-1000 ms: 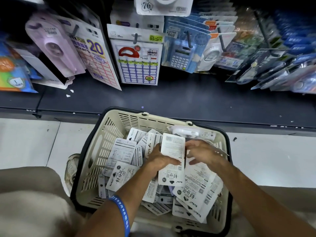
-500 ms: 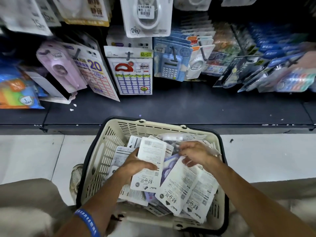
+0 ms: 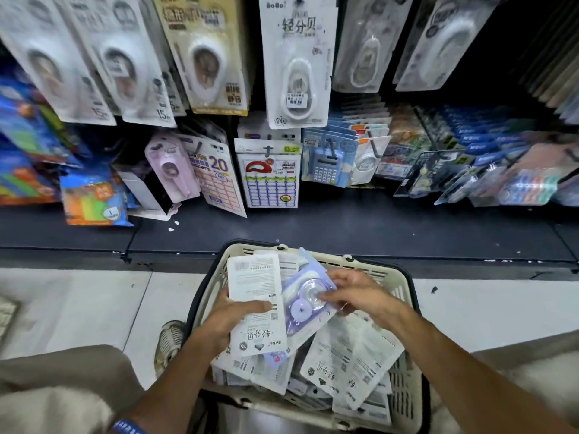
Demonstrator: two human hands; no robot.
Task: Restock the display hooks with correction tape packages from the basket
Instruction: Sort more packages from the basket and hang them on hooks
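Note:
A cream plastic basket (image 3: 404,286) with a dark rim stands on the floor below me, full of white correction tape packages (image 3: 351,368). My left hand (image 3: 232,317) grips a small stack of packages (image 3: 253,283), the top one back side up, lifted above the basket. My right hand (image 3: 357,296) pinches a purple correction tape package (image 3: 300,308), face up, which lies against that stack. On the hooks above hang more correction tape packages (image 3: 296,57), one of them with the same white card as those in the basket.
A dark shelf ledge (image 3: 344,227) runs just behind the basket. Lower hooks carry sticker sheets (image 3: 271,180), a calculator pack (image 3: 326,167) and other stationery. Pale floor tiles (image 3: 78,305) lie to the left, and a shoe (image 3: 169,343) stands beside the basket.
Both hands have risen out of the basket with packages. A purple package now shows face up under my right hand. The view has tilted up to the upper hooks.

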